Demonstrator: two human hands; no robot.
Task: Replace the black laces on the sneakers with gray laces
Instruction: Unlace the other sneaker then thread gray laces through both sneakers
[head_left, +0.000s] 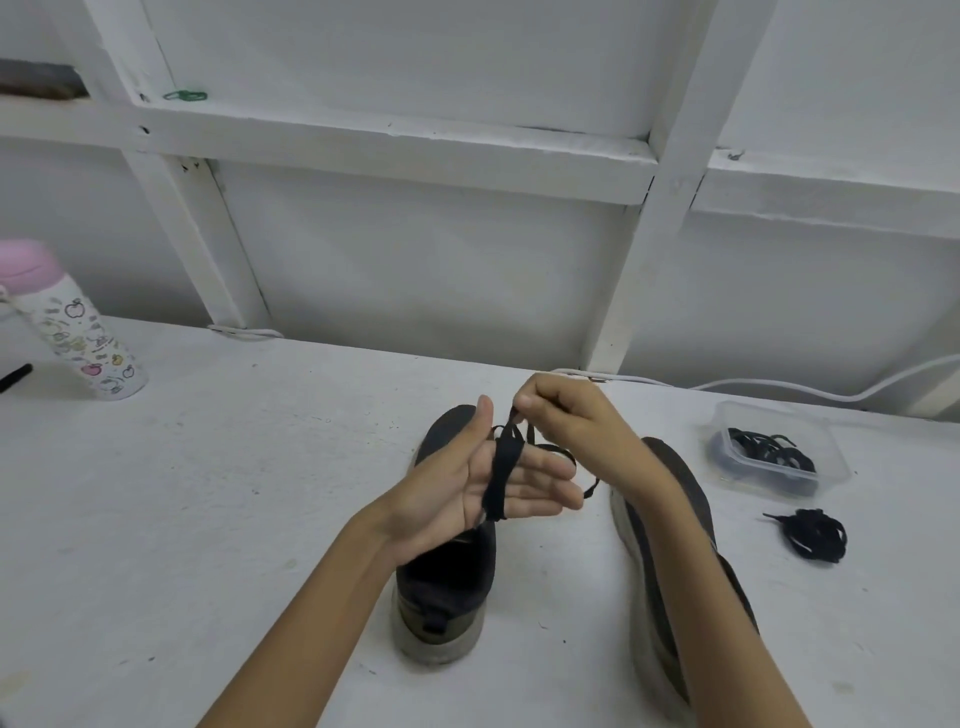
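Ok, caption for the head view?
Right hand pinches a black lace wrapped round the left hand, above two sneakers on a table.

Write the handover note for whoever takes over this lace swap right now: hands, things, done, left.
Left hand: palm up, fingers straight, black lace wound round them.
Right hand: pinches that lace's free end above the fingers.
Left sneaker upright, heel toward the camera; right sneaker beside it, partly under the right arm. No lace shows on either.
Coiled black lace lies on the table beside the clear tub, which holds dark laces; colour unclear.
Done: black laces apparently out.
Left: finish this coil, set it down, thread gray laces into both sneakers.
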